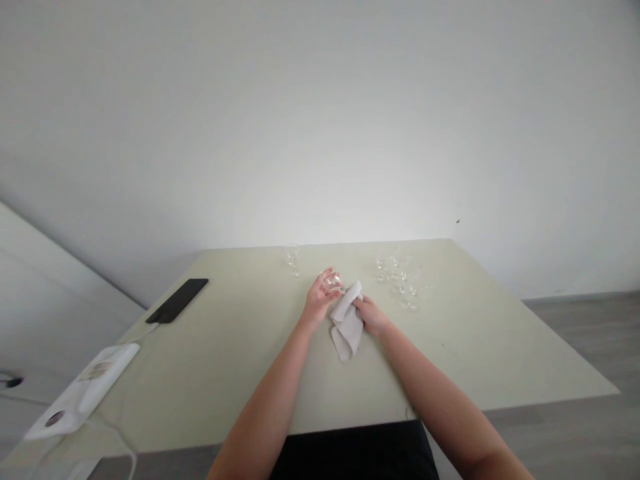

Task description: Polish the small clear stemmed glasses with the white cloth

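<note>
Fingers of my left hand [320, 297] are wrapped round the bowl of a clear stemmed glass [332, 281], which is tilted on its side above the table. My right hand [370, 315] grips a pale grey cloth [349, 325] at the glass's stem end; the cloth's lower part hangs down toward me. Folds of cloth hide the foot of the glass. Behind my left hand, one clear stemmed glass [293, 259] stands upright. To the right of my right hand is a group of several clear stemmed glasses [403, 277], their outlines faint.
The pale table [240, 373] meets a white wall [320, 120] at its far edge. On its left side lie a black phone [177, 301] with a cable attached and a white power strip [85, 390]. A white cable [117, 430] loops over the front left edge.
</note>
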### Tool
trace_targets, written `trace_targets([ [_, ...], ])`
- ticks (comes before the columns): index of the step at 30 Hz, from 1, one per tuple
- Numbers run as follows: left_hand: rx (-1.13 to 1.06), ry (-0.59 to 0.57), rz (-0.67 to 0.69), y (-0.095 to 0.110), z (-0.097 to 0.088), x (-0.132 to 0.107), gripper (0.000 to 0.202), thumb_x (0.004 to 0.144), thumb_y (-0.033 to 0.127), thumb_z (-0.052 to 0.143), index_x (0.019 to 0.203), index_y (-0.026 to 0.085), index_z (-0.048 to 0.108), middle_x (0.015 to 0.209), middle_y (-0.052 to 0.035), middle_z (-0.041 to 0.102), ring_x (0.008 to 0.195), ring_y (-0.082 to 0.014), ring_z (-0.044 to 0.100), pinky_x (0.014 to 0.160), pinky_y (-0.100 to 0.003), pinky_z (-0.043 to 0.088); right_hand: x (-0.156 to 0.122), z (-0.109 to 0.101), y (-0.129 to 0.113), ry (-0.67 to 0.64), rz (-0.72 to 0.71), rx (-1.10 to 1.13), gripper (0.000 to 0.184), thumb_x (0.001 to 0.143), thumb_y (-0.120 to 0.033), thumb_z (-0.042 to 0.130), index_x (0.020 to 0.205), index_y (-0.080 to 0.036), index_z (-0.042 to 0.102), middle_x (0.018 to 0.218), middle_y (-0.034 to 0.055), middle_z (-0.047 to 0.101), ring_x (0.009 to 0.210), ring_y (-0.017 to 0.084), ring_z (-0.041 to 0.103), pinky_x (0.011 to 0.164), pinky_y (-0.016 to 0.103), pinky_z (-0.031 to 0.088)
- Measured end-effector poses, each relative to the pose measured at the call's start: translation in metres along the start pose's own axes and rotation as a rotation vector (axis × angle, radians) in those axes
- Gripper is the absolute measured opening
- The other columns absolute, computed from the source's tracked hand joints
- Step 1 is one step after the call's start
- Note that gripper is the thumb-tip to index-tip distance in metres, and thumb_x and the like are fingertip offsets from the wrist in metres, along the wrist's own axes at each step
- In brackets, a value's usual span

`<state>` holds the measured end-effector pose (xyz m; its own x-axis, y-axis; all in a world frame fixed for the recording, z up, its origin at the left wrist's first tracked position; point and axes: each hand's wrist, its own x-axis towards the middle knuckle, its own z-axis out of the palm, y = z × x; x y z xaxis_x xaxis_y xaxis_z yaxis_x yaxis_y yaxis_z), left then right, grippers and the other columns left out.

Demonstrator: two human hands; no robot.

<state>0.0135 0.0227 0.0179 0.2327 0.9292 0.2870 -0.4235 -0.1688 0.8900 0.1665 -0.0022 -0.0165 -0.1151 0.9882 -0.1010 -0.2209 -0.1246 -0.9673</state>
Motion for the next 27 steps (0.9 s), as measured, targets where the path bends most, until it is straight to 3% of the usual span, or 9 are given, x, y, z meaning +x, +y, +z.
trace_targets([
  [4,0.076,0.028,0.05,-0.001,0.002,0.001,0.073,0.063,0.027,0.084,0.129,0.025,0.052,0.129,-0.0104,0.057,0.1,-0.019,0.061,0.088,-0.032,0.05,-0.002,-0.001,-0.001,0.048,0.012,-0.042,0.028,0.073,-0.044,0.061,0.08,-0.018,0.065,0.064,0.0011,0.068,0.058,0.016,0.061,0.057,0.026,0.047],
  [8,0.121,0.133,0.105,0.004,-0.001,0.003,0.069,0.066,0.028,0.082,0.129,0.026,0.053,0.128,-0.0095,0.058,0.1,-0.0189,0.061,0.087,-0.03,0.05,-0.011,-0.004,-0.007,-0.101,0.052,-0.157,0.018,0.071,-0.032,0.066,0.071,-0.015,0.067,0.054,-0.0037,0.062,0.049,0.011,0.053,0.05,0.022,0.041],
  [10,0.142,0.15,0.109,0.006,-0.002,0.003,0.069,0.065,0.027,0.082,0.128,0.026,0.054,0.127,-0.0097,0.059,0.1,-0.0196,0.062,0.085,-0.03,0.05,-0.017,-0.002,-0.011,-0.255,0.085,-0.211,0.014,0.064,-0.026,0.074,0.065,-0.014,0.067,0.053,-0.0052,0.061,0.048,0.01,0.05,0.048,0.021,0.04],
  [12,0.156,0.111,0.098,0.005,0.0,0.003,0.07,0.064,0.026,0.083,0.127,0.025,0.054,0.126,-0.0103,0.059,0.098,-0.0193,0.062,0.084,-0.031,0.05,-0.022,0.001,-0.013,-0.525,0.113,-0.293,0.014,0.061,-0.023,0.077,0.063,-0.013,0.069,0.056,-0.0047,0.063,0.05,0.011,0.052,0.051,0.022,0.043],
  [14,0.173,0.04,0.073,0.001,0.005,0.003,0.069,0.064,0.025,0.083,0.127,0.024,0.054,0.126,-0.0111,0.06,0.097,-0.0189,0.063,0.085,-0.032,0.05,-0.025,0.003,-0.015,-0.8,0.099,-0.397,0.016,0.068,-0.027,0.075,0.069,-0.012,0.071,0.062,-0.0026,0.067,0.055,0.013,0.055,0.059,0.025,0.047],
  [16,0.201,-0.03,0.038,-0.006,0.014,0.004,0.068,0.065,0.025,0.083,0.126,0.023,0.053,0.127,-0.0122,0.058,0.1,-0.0198,0.062,0.086,-0.034,0.05,-0.026,0.003,-0.016,-0.945,0.059,-0.472,0.021,0.077,-0.032,0.067,0.077,-0.011,0.073,0.067,-0.0005,0.069,0.06,0.014,0.057,0.066,0.027,0.048],
  [22,0.268,-0.165,-0.051,-0.029,0.053,0.02,0.064,0.058,0.027,0.086,0.112,0.022,0.054,0.124,-0.0131,0.057,0.098,-0.0213,0.061,0.076,-0.034,0.052,-0.02,-0.001,-0.013,-0.98,0.03,-0.5,0.022,0.073,-0.035,0.071,0.08,-0.014,0.075,0.071,-0.0012,0.071,0.068,0.015,0.062,0.074,0.027,0.05],
  [27,0.531,-0.138,0.064,-0.036,0.079,0.042,0.061,0.049,0.03,0.089,0.105,0.021,0.064,0.099,-0.0044,0.056,0.076,-0.0138,0.055,0.066,-0.027,0.048,-0.018,-0.003,-0.007,-0.951,0.026,-0.438,0.021,0.069,-0.032,0.073,0.082,-0.015,0.074,0.078,0.0002,0.074,0.081,0.019,0.066,0.085,0.031,0.05],
])
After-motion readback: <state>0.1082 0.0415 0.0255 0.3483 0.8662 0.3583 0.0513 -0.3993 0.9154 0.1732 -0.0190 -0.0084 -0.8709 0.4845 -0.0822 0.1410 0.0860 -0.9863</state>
